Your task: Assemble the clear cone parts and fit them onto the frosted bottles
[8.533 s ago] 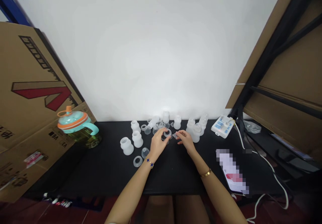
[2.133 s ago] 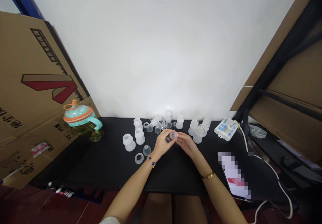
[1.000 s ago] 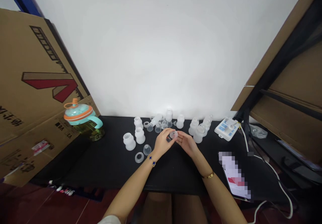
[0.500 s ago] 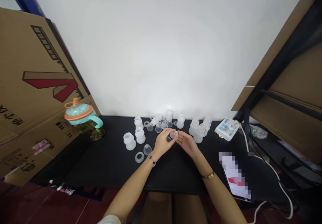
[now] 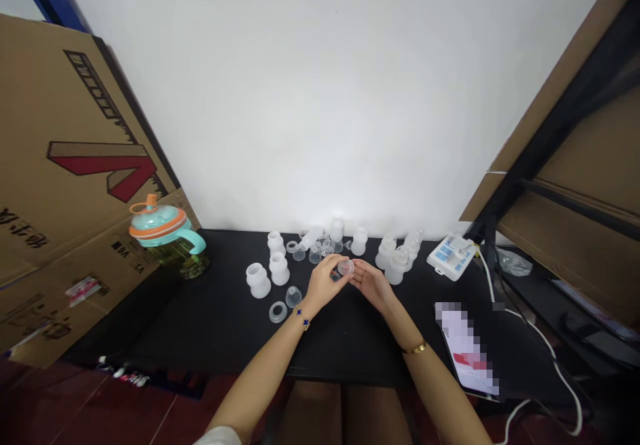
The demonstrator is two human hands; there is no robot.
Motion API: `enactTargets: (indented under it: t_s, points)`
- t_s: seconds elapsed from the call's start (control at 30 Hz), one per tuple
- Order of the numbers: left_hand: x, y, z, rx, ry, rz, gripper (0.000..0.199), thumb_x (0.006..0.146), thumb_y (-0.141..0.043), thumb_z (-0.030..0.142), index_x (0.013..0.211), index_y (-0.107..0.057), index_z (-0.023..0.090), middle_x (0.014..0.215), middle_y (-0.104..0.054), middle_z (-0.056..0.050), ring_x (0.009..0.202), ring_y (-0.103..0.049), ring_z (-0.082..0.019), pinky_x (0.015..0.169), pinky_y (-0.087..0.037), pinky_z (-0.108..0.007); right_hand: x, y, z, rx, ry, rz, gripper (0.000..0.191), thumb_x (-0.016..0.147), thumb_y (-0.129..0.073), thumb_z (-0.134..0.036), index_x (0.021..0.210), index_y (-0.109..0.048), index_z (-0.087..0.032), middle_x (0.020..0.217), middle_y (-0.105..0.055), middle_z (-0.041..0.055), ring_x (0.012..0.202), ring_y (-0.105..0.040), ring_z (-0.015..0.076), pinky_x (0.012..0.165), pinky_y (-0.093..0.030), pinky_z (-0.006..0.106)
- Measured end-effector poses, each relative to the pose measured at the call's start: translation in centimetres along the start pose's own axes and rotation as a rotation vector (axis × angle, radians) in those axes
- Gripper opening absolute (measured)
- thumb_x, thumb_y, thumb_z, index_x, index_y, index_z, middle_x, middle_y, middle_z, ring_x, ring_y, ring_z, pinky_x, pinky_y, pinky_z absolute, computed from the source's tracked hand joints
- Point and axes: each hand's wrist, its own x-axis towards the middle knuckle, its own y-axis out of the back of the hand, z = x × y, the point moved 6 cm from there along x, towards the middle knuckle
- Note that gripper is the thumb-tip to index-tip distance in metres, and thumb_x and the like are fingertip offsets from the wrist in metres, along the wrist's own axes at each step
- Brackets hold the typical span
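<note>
My left hand (image 5: 325, 282) pinches a translucent bottle ring (image 5: 345, 267) between thumb and fingers, over the black table. The fingers of my right hand (image 5: 374, 287) curl against the ring's right side; whether something sits inside it is too small to tell. Beside my left wrist lie a clear dome cap (image 5: 293, 296) and a loose ring (image 5: 278, 311). Farther left stand frosted, waisted bottles (image 5: 259, 282) with open tops. Beyond my hands is a cluster of clear caps (image 5: 315, 253) and other bottle parts. Several capped bottles (image 5: 397, 266) stand right of my right hand.
A large teal-and-orange jug (image 5: 167, 238) stands at the left by a cardboard box (image 5: 75, 185). To the right are a white compartment case (image 5: 453, 256), a tablet-like device with a blurred screen (image 5: 470, 355) and a white cable (image 5: 545, 345). A white wall rises behind the table.
Almost nothing differs: both hands keep the bottle ring in the same place. The view has shifted very slightly.
</note>
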Motion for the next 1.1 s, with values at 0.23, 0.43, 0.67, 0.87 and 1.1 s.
enactTargets:
  t_s: [0.23, 0.43, 0.67, 0.87, 1.1]
  points:
    - [0.02, 0.03, 0.16, 0.015, -0.016, 0.001, 0.036, 0.084, -0.072, 0.024, 0.119, -0.067, 0.028, 0.119, -0.068, -0.005, 0.111, -0.066, -0.022, 0.085, -0.061, -0.035, 0.0, -0.09, 0.02, -0.021, 0.006, -0.019, 0.018, 0.077, -0.078, -0.033, 0.09, -0.071, -0.023, 0.095, -0.077, 0.0025, 0.094, -0.07, 0.0203, 0.088, -0.049, 0.033]
    - [-0.03, -0.11, 0.13, 0.016, -0.016, -0.006, 0.036, 0.083, -0.073, 0.023, 0.118, -0.067, 0.028, 0.119, -0.067, -0.005, 0.111, -0.065, -0.022, 0.086, -0.061, -0.034, 0.01, -0.06, 0.13, -0.007, -0.008, -0.043, 0.018, 0.078, -0.078, -0.033, 0.091, -0.07, -0.024, 0.096, -0.077, 0.0021, 0.093, -0.069, 0.0189, 0.087, -0.049, 0.032]
    - [0.03, -0.19, -0.07, -0.025, 0.003, -0.015, 0.034, 0.083, -0.072, 0.025, 0.117, -0.067, 0.027, 0.12, -0.066, -0.005, 0.105, -0.066, -0.021, 0.072, -0.061, -0.029, -0.16, -0.2, 0.05, -0.021, -0.004, -0.044, 0.019, 0.079, -0.077, -0.035, 0.092, -0.069, -0.024, 0.099, -0.076, 0.003, 0.097, -0.069, 0.0212, 0.089, -0.05, 0.035]
    - [-0.07, -0.35, -0.41, -0.08, 0.016, -0.002, 0.033, 0.083, -0.072, 0.024, 0.116, -0.068, 0.026, 0.12, -0.066, -0.005, 0.103, -0.066, -0.02, 0.071, -0.06, -0.027, -0.24, -0.33, -0.08, -0.06, 0.011, -0.047, 0.021, 0.08, -0.076, -0.037, 0.094, -0.069, -0.024, 0.103, -0.076, 0.0039, 0.105, -0.067, 0.0231, 0.09, -0.049, 0.035]
    - [-0.06, -0.39, -0.67, -0.082, 0.011, 0.014, 0.033, 0.082, -0.073, 0.021, 0.114, -0.066, 0.024, 0.119, -0.066, -0.005, 0.102, -0.066, -0.019, 0.07, -0.06, -0.027, -0.36, -0.59, -0.16, -0.105, 0.048, -0.079, 0.021, 0.082, -0.075, -0.039, 0.096, -0.069, -0.025, 0.105, -0.076, 0.0029, 0.106, -0.066, 0.0232, 0.089, -0.048, 0.035]
